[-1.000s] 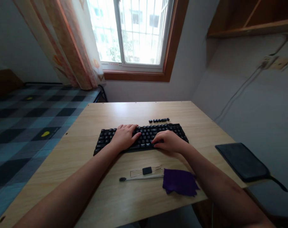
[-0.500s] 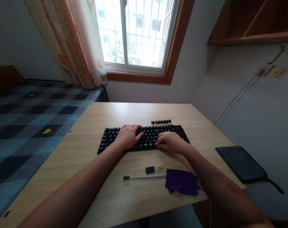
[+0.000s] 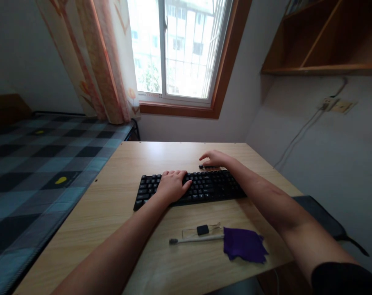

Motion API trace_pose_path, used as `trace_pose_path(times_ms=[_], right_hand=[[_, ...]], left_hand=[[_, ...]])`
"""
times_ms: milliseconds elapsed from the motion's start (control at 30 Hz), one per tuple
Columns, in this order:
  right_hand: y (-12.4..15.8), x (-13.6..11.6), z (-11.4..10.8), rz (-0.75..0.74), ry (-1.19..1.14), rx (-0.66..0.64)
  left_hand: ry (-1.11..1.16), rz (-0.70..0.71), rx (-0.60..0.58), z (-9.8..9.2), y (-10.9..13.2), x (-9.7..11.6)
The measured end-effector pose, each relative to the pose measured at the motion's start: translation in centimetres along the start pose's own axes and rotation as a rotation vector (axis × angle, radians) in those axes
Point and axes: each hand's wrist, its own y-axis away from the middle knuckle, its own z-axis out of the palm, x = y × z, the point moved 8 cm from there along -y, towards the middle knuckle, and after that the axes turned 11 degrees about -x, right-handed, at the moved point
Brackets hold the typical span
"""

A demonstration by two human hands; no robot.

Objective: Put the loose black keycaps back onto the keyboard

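Right hand is leaving keyboard, reaching loose keycaps behind it, fingers curved, grip unclear | left hand is staying flat on keys, fingers together

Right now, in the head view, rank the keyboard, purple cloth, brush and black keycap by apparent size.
1. keyboard: largest by far.
2. purple cloth: covers more area than the brush, though the brush runs slightly longer.
3. brush: long but thin.
4. black keycap: smallest.
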Motion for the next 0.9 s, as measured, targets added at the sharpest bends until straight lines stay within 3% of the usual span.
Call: trace_pose_path(times_ms=[133,233,300,400,500,600,767,900], right_hand=[[-1.5,0.9,2.1,0.114,-0.085,-0.181],[-2.0,1.1,3.1,0.181,-0.088,-0.241],[-2.1,0.8,2.7,0.182,-0.049,-0.211],[-1.4,-0.8,0.6,0.085,0.021,-0.034],[1.4,-2.8,-1.6,-0.054,0.011,0.118],[5.6,-4.0,-1.9,-0.117,-0.055,0.133],[12.2,-4.3,1.4,-0.082,-0.128,0.072],[14.7,-4.3,4.6,-0.08,-0.124,0.128]], left_hand=[[-0.005,0.0,0.011,0.1,0.1,0.0],[0.003,-0.001,0.009,0.1,0.1,0.0],[0.014,0.002,0.005,0.1,0.1,0.0],[0.016,0.004,0.003,0.1,0.1,0.0],[0.007,0.0,0.006,0.1,0.1,0.0],[0.01,0.005,0.009,0.1,0.0,0.0],[0.011,0.004,-0.001,0.3,-0.2,0.0],[0.023,0.008,0.002,0.4,-0.3,0.0]])
